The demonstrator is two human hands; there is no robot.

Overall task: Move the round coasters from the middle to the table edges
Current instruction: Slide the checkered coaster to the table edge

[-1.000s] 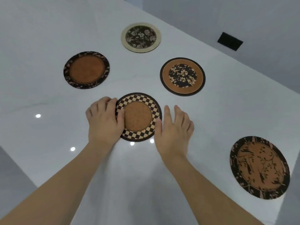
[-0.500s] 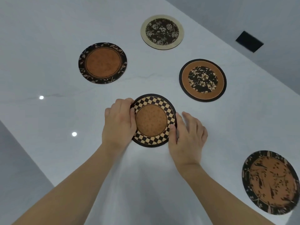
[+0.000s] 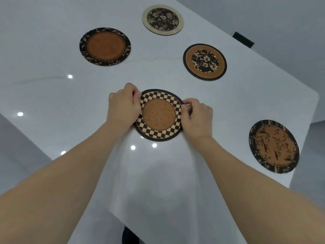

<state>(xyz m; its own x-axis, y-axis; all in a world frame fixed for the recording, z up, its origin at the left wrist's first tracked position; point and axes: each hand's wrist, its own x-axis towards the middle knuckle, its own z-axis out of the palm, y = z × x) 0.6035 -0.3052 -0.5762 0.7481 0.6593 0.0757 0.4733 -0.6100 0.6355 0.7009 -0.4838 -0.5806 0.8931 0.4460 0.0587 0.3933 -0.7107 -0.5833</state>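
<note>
Checkered coaster [image 3: 159,115] sits dead centre of the frame, brown disc in the middle, black-and-tan checks around it, and both hands are on it. Left hand [image 3: 123,106] pinches the left rim, thumb on top over the checks, fingers curled tight at the edge. Right hand [image 3: 197,117] grips the right rim, thumb pressing the checked band, fingers tucked in close behind the edge. Whether the coaster is flat on the white table [image 3: 158,182] or lifted, I cannot tell.

Around it, four more coasters lie flat, all well apart from each other. Upper left of the frame: a brown-centred coaster with a dark leafy border [image 3: 105,46]. Top centre: a dark floral coaster with a pale cream rim [image 3: 162,19]. Upper right of centre: a tan coaster with a dark flowered middle [image 3: 204,62]. Far right, close to the table's edge: a brown coaster with dark branch patterns [image 3: 274,146].

Bright spots of light glint on the glossy tabletop, and a small black rectangle [image 3: 243,39] shows beyond the table at the upper right.
</note>
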